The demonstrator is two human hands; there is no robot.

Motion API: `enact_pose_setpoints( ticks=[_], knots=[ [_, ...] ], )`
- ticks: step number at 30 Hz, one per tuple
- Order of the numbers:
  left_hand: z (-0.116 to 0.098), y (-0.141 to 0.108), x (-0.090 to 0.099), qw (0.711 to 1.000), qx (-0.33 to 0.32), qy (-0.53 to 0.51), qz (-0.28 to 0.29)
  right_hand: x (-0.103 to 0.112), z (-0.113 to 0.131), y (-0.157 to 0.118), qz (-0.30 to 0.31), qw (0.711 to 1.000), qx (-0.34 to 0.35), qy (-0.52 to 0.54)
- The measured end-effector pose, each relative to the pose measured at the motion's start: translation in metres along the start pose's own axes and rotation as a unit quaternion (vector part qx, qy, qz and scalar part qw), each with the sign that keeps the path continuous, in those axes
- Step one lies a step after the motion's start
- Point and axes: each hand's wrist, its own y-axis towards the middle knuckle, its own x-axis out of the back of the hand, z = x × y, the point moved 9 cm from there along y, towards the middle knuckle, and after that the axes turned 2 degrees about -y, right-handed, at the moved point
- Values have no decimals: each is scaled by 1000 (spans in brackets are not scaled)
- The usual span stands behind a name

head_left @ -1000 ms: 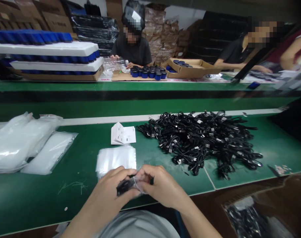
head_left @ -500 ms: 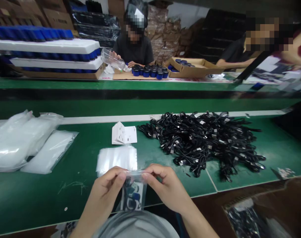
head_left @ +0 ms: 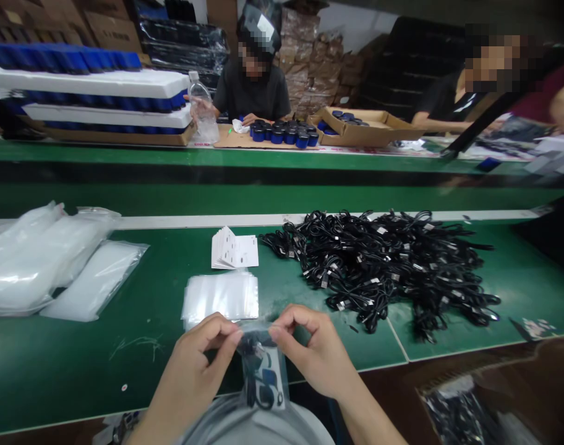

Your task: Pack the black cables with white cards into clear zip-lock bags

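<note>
Between my two hands hangs a small clear plastic bag (head_left: 264,371), held by its top edge. Inside it I see a white printed card and something black, probably a coiled cable. My left hand (head_left: 203,358) pinches the bag's upper left corner between thumb and fingers. At the upper right corner, my right hand (head_left: 310,349) pinches it the same way. Just beyond my fingers lies a stack of flat clear bags (head_left: 221,296). Behind that stack sits a pile of white folded cards (head_left: 235,250).
A large heap of black USB cables (head_left: 384,266) covers the right of the green table (head_left: 138,371). Filled plastic packs (head_left: 41,259) lie at left. Across the bench a person (head_left: 254,80) holds a clear bottle (head_left: 202,111) near blue-black jars (head_left: 282,133). Another person sits at right.
The small bag's lower part has swung right and tilted, with both hands still pinching its top. Across the bench, the person has turned the clear bottle upright.
</note>
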Motion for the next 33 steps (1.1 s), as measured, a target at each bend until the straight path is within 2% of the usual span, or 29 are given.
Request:
enact_pose_setpoints(
  ticks=[5,11,15,18,21,24,28,33],
  knots=[
    [-5,-2,-2,995,-10,-80,-52,-10,2,1,0,999,9,54],
    [-3,-6,-16,986,25,-123,-105,-24,-4,-4,-111,989,33,94],
    [-13,-7,-12,982,-51,-88,-157,-45,-15,-11,-98,989,24,103],
    [-18,-11,-10,977,-101,-73,-174,-49,-16,-16,-112,987,45,109],
    [-19,-13,-7,976,-115,-74,-171,-46,-12,-15,-106,988,62,92],
    [-20,-9,-3,980,-118,-86,-135,-34,-6,-11,-100,991,62,68],
    [-8,-3,0,985,-51,-147,-73,-23,4,-5,-56,995,63,46],
    [-2,-4,3,980,19,-191,-61,-21,11,-4,-27,998,52,21]
  ],
)
